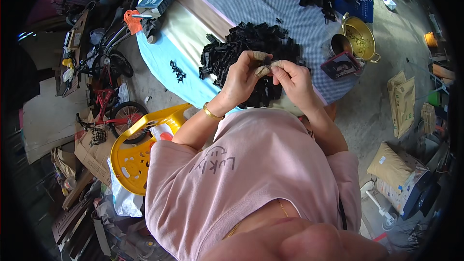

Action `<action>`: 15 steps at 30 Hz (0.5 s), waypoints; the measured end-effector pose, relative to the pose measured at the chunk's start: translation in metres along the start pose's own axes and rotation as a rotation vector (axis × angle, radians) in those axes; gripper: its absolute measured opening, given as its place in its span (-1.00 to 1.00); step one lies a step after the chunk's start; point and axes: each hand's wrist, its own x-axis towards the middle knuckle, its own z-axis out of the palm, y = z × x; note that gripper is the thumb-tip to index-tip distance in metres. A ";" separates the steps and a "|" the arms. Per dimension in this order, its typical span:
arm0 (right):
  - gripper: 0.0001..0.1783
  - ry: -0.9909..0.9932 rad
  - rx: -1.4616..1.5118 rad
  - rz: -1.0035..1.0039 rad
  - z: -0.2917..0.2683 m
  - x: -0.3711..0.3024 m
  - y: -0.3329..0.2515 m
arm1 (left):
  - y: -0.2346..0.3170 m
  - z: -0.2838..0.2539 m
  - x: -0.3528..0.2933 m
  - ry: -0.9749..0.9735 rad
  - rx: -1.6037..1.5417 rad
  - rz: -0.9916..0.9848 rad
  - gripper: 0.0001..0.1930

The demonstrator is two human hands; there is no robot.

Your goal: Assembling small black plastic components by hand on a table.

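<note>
Yellow plastic chair [122, 151] at left, then a small cluster of black pieces [177, 71] on blue cloth [158, 57]; next, a larger black heap [249, 37] — above it, the left hand [240, 77] and right hand [296, 80] meet at bent fingertips, anything pinched too small to tell — and farther right, a screen [340, 65] near a gold pot [369, 38]

Plastic pieces [256, 37], shiny metal pot [368, 33]

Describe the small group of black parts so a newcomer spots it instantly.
Find the table, then the black pile by the left hand. Left of it, on the light-blue cloth, lies the small group: a short, sparse scatter, not a heap.
</note>
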 end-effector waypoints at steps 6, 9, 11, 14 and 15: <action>-0.84 -0.027 0.006 0.027 -0.002 0.000 -0.002 | 0.006 0.000 -0.004 0.019 0.183 0.012 -0.78; -0.83 -0.043 0.099 0.103 0.002 0.000 0.003 | 0.004 -0.001 -0.006 0.010 0.259 0.045 -0.78; -0.82 -0.035 0.128 0.138 0.007 -0.001 0.009 | 0.004 -0.002 -0.005 0.005 0.378 0.117 -0.81; -0.82 -0.037 0.186 0.197 0.011 -0.003 0.019 | 0.002 -0.004 -0.004 0.022 0.584 0.304 -0.83; -0.82 -0.046 0.215 0.218 0.011 -0.003 0.021 | 0.002 -0.005 -0.003 0.020 0.582 0.301 -0.83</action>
